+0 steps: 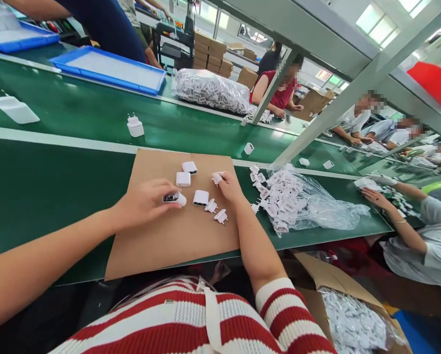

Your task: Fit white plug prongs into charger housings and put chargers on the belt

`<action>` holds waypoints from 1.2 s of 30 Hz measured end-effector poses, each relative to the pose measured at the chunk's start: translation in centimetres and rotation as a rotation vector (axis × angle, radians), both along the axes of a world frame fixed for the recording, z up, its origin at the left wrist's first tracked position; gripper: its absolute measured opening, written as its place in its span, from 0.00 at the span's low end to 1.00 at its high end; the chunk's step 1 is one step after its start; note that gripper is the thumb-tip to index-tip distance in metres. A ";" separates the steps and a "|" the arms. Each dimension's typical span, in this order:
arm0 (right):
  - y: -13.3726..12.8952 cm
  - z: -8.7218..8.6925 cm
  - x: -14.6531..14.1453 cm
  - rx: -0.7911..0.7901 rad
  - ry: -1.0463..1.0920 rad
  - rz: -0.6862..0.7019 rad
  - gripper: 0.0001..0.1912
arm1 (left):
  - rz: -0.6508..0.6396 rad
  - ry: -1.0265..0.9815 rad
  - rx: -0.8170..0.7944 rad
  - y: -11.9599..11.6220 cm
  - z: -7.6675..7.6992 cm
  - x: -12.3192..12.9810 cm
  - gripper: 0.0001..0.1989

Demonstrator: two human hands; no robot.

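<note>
My left hand [152, 199] is closed around a white charger housing [176, 198], whose open end shows a dark inside. To its right, my right hand [231, 188] pinches a white plug cap with pins [217, 178]. Both hands are over a brown cardboard sheet [161, 241]. Two white housings [183, 179] lie together at the back of the sheet. Another housing [201, 197] sits between my hands, with two loose plug caps [221, 216] beside it, near my right wrist.
Right of the cardboard, plug caps [279, 196] spill from a clear plastic bag [327, 209]. Chargers [135, 126] stand along the green conveyor belt [95, 118] behind. Beyond are a blue tray [110, 69] and a full bag [209, 91]. A co-worker's hands [375, 194] are at right.
</note>
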State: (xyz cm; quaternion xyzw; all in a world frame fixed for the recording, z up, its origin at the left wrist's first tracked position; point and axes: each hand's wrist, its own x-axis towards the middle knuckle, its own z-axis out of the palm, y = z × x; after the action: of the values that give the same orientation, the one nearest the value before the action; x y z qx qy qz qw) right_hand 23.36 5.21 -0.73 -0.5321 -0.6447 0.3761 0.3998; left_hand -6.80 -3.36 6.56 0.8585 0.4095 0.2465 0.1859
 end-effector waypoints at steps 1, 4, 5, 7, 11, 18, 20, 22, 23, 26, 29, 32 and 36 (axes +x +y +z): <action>-0.1 -0.1 0.0 -0.011 0.014 0.034 0.17 | -0.019 0.018 -0.025 -0.7 -0.7 0.3 0.20; -0.4 -0.2 0.0 -0.064 0.120 0.104 0.28 | -0.034 0.051 -0.056 -1.3 -2.4 0.8 0.21; -0.5 0.0 0.0 -0.072 0.154 0.107 0.30 | -0.022 0.039 -0.065 -1.2 -2.7 0.8 0.22; -0.8 0.4 -0.2 -0.055 0.200 0.069 0.28 | 0.020 -0.017 -0.112 -1.0 -3.1 0.8 0.30; -1.8 1.9 -0.9 -0.013 0.230 0.023 0.21 | 0.070 -0.153 -0.257 -1.0 -3.8 0.7 0.28; -5.1 5.2 -2.7 -0.089 0.281 0.205 0.23 | 0.002 -0.227 -0.181 -0.9 -5.2 1.4 0.23; -6.2 6.0 -3.0 -0.179 0.299 0.273 0.19 | -0.017 -0.245 -0.166 -0.9 -5.4 1.5 0.22; -7.1 6.6 -3.2 -0.279 0.284 0.344 0.14 | -0.029 -0.246 -0.160 -1.0 -5.6 1.4 0.18; -7.5 6.8 -3.3 -0.319 0.265 0.373 0.13 | -0.028 -0.242 -0.157 -1.0 -5.7 1.4 0.17; -8.3 7.2 -3.5 -0.371 0.216 0.403 0.14 | -0.011 -0.229 -0.140 -1.1 -5.9 1.3 0.17; -9.0 7.2 -3.9 -0.367 0.240 0.376 0.17 | -0.009 -0.229 -0.121 -1.1 -5.8 1.2 0.18; -9.7 6.9 -4.5 -0.280 0.194 0.363 0.24 | -0.016 -0.247 -0.113 -1.1 -5.9 1.3 0.19; -10.7 7.0 -5.6 0.147 -0.183 0.204 0.13 | -0.032 -0.259 -0.103 -1.0 -6.3 1.3 0.18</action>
State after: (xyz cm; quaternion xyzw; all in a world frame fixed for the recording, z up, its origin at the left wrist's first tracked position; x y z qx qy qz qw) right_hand 17.76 -5.48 6.29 -0.4651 -0.7550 0.3165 0.3367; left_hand -5.48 -4.37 0.22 0.8152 0.3804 0.3311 0.2849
